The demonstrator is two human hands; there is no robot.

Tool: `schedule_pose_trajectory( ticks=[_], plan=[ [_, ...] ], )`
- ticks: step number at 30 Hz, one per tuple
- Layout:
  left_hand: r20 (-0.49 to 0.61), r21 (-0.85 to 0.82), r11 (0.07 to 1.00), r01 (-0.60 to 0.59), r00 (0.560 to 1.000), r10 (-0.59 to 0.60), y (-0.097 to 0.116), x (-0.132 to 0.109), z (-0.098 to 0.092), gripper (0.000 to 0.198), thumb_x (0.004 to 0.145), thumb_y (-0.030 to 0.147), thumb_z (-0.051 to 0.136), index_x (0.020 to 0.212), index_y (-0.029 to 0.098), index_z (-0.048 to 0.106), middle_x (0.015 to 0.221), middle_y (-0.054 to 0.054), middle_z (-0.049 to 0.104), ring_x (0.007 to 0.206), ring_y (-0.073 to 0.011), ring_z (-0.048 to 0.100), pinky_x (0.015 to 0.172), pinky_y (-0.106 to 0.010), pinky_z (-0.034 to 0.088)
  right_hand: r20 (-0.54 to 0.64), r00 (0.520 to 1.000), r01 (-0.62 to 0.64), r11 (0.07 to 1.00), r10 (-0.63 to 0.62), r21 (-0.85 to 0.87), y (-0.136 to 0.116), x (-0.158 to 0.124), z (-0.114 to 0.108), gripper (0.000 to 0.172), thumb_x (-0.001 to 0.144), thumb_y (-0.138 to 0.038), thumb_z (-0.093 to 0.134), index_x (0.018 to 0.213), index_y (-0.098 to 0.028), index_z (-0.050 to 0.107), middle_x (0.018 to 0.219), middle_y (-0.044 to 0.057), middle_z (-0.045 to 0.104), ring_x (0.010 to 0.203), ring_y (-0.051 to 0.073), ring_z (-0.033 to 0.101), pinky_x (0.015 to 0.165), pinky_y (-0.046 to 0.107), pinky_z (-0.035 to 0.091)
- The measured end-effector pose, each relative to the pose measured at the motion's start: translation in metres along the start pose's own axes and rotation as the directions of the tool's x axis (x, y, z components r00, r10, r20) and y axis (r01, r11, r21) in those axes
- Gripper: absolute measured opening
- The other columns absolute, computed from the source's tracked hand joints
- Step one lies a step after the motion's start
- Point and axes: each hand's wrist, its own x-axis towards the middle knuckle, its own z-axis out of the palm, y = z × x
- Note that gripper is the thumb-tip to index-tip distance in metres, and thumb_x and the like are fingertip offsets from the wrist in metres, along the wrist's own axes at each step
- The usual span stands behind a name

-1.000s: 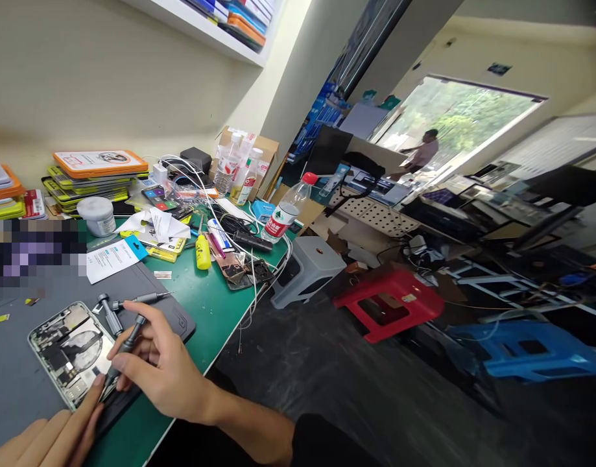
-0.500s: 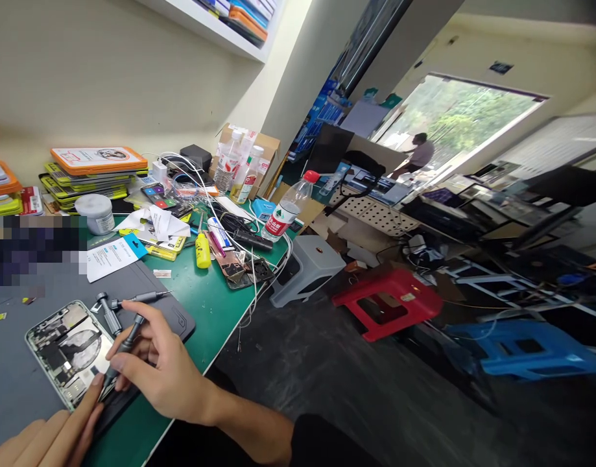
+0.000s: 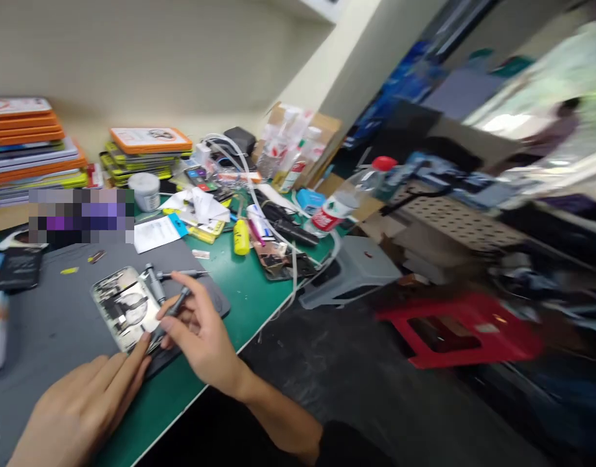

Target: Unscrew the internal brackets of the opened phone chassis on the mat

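The phone (image 3: 130, 310) lies on the grey mat (image 3: 59, 331) with its inside bare and no cover over it, so I judge the opening done. My right hand (image 3: 200, 331) grips a screwdriver (image 3: 179, 302) between thumb and fingers, held slanted, its lower end at the phone's near edge. My left hand (image 3: 78, 402) reaches in with fingers close together, the index fingertip beside that lower end; I can't tell whether it pinches the phone's edge or only steadies it. The tip is hidden, so I can't say if a screw is going in or out, nor how many are left. Two other screwdrivers (image 3: 154, 284) lie at the phone's far side, out of my grip.

Farther back on the table (image 3: 259, 305) stands a white tub (image 3: 144, 193), its contents out of sight. The red-capped bottle (image 3: 346, 202) is see-through, but blur keeps me from telling how full it is. Behind it, a smaller bottle (image 3: 294, 170) seems to hold something yellowish, near a cardboard box (image 3: 327, 126) whose inside I can't make out.
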Motion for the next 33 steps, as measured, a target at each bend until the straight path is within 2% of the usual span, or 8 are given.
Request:
schedule_pose_trajectory(
  ticks=[3,6,9,13,25,33],
  plan=[
    [0.032,0.132,0.99,-0.054,0.998,0.05,0.013,0.011,-0.006,0.027,0.115,0.025,0.05,0.13,0.013,0.069,0.07,0.001,0.07,0.055,-0.017,0.067,0.056,-0.032,0.051,-0.021,0.999,0.037,0.999,-0.037,-0.019,0.001,-0.007,-0.001,0.063,0.103,-0.037,0.069,0.16,-0.031,0.045,0.112,0.002,0.074,0.072,0.008,0.073,0.074,0.022,0.065],
    [0.096,0.137,0.99,-0.039,0.995,0.026,0.02,0.017,-0.008,0.026,0.116,0.021,0.048,0.132,0.009,0.066,0.072,0.002,0.07,0.058,-0.0157,0.068,0.055,-0.03,0.05,-0.029,0.998,0.054,0.997,-0.056,-0.064,-0.001,-0.012,-0.002,0.059,0.106,-0.036,0.067,0.161,-0.03,0.044,0.109,0.002,0.075,0.073,0.009,0.074,0.073,0.023,0.067],
    [0.076,0.151,0.988,-0.022,0.997,0.011,0.024,0.016,-0.008,0.025,0.116,0.023,0.052,0.129,0.007,0.065,0.068,0.004,0.064,0.054,-0.0159,0.063,0.05,-0.032,0.044,-0.065,0.997,0.04,0.991,-0.049,-0.125,-0.007,-0.015,-0.002,0.056,0.106,-0.035,0.067,0.158,-0.031,0.047,0.108,0.002,0.076,0.07,0.011,0.074,0.07,0.027,0.07],
    [0.129,0.158,0.986,-0.043,0.991,0.023,0.026,0.014,-0.009,0.026,0.116,0.022,0.052,0.131,0.006,0.065,0.069,0.004,0.063,0.056,-0.0159,0.061,0.05,-0.033,0.043,-0.088,0.994,0.048,0.991,-0.06,-0.127,-0.01,-0.017,-0.001,0.052,0.105,-0.033,0.07,0.153,-0.033,0.051,0.105,0.001,0.077,0.067,0.011,0.073,0.067,0.028,0.069],
    [0.123,0.12,0.992,-0.028,0.992,0.013,0.027,0.015,-0.009,0.028,0.118,0.026,0.051,0.128,0.006,0.067,0.069,0.004,0.064,0.058,-0.016,0.062,0.05,-0.034,0.044,-0.117,0.986,0.091,0.974,-0.117,-0.205,-0.009,-0.018,-0.004,0.053,0.104,-0.031,0.07,0.154,-0.033,0.052,0.104,0.0,0.077,0.064,0.01,0.072,0.066,0.028,0.07],
    [0.139,0.127,0.991,-0.028,0.99,0.01,0.028,0.016,-0.008,0.027,0.117,0.027,0.054,0.13,0.006,0.067,0.069,0.004,0.064,0.059,-0.0148,0.062,0.05,-0.033,0.043,-0.123,0.986,0.084,0.976,-0.11,-0.201,-0.012,-0.019,-0.004,0.054,0.104,-0.029,0.07,0.154,-0.032,0.052,0.106,0.0,0.078,0.068,0.011,0.075,0.062,0.026,0.069]
  ],
)
